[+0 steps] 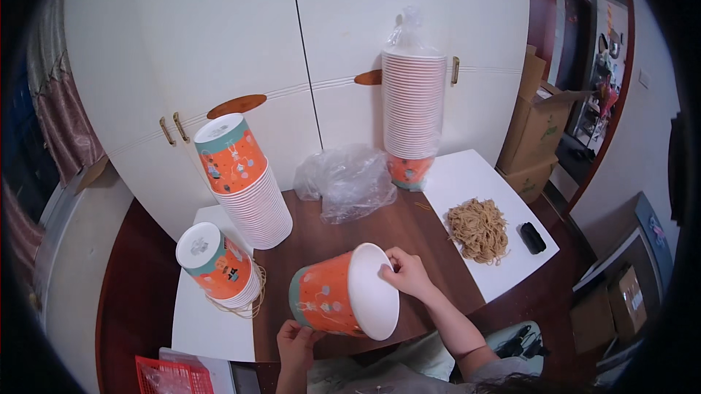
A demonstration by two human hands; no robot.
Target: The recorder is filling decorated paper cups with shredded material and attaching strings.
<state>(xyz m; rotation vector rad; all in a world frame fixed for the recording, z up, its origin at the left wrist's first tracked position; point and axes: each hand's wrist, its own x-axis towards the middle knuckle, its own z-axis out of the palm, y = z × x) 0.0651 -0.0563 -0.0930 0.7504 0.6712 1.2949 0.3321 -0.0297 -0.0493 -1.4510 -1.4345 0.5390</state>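
The left hand (296,341) gripped the base of an orange paper bucket (343,300) lying on its side above the table (409,230). The right hand (406,273) pinched its white rim. Beyond the right hand lay a heap of rubber bands (478,230); left of the left hand stood a short bucket stack (217,266).

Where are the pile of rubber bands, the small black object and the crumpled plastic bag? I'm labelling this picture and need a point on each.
pile of rubber bands (478,230): head view, middle of the tan heap.
small black object (532,238): head view, its top face.
crumpled plastic bag (349,181): head view, centre of the clear film.
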